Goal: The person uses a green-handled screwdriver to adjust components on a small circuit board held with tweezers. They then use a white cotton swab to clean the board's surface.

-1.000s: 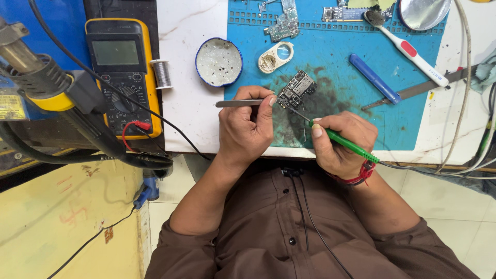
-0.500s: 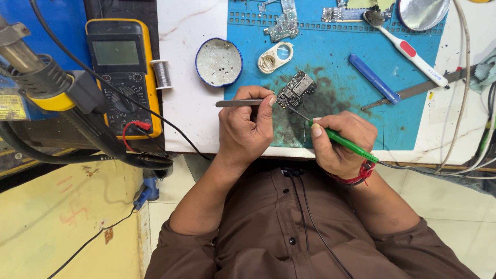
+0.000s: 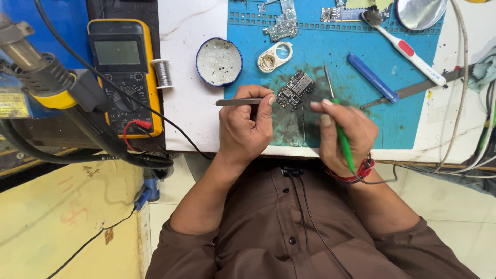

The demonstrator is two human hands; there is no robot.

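The left hand (image 3: 245, 129) is clamped on one pair of flat steel tweezers (image 3: 238, 102), held level, with the tips meeting the left edge of one small dark circuit board (image 3: 295, 89). The board lies tilted on the blue rubber work mat (image 3: 330, 51), just beyond both hands. The right hand (image 3: 341, 135) is closed around one green-handled soldering iron (image 3: 342, 139); its thin metal tip points up and away, just right of the board and not touching it. A black cord runs from the iron's lower end past one red wrist band (image 3: 363, 170).

The mat sits on a white marble-patterned tabletop (image 3: 181, 62). The tabletop's near edge runs directly under both wrists, leaving little room toward the person. Open mat surface lies right of the iron up to one blue pen-shaped tool (image 3: 372, 77) and one long grey metal blade (image 3: 416, 89).

Left of the board stand one round blue-rimmed tin (image 3: 218, 61), one white plastic ring-shaped part (image 3: 274, 56) and one spool of solder wire (image 3: 163, 73), well clear of the left hand. One yellow-cased multimeter (image 3: 120, 72) lies beyond the tabletop's left edge. One white toothbrush with a red grip (image 3: 405, 51) and one round silver dish (image 3: 419, 11) occupy the far right corner.
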